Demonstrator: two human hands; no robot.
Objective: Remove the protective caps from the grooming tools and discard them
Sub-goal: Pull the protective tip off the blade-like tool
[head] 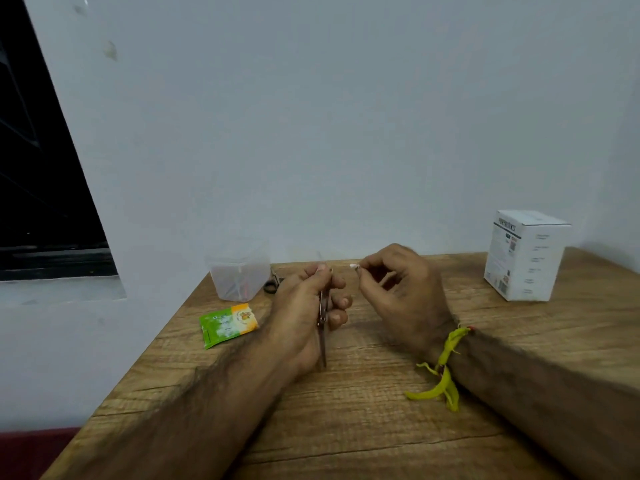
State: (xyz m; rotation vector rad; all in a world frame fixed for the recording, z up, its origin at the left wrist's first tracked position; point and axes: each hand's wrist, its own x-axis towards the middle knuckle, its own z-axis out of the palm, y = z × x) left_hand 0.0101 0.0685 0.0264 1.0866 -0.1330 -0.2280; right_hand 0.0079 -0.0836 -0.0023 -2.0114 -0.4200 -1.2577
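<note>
While left hand [304, 306] grips tool [323, 327], right hand [394, 289] pinches cap [354, 266].

The surface [346, 410] is matt, grained wood. The slim tool [323, 327] looks like shiny metal, the container [239, 278] cloudy plastic, the box [526, 258] smooth white cardboard.

— What exactly is the metal tool [322, 317] in the left hand [304, 317]?
— Hard to say; fingers cover its upper part and it is blurred.
— The dark looped thing [271, 285] behind that hand?
— Mostly hidden, perhaps scissor handles.
— Contents of the clear plastic container [239, 277]?
— Thin sticks, too hazy to name.
— Print on the white box [526, 254] and green sachet [228, 323]?
— Unreadable. Both forearms run off the bottom edge.
</note>
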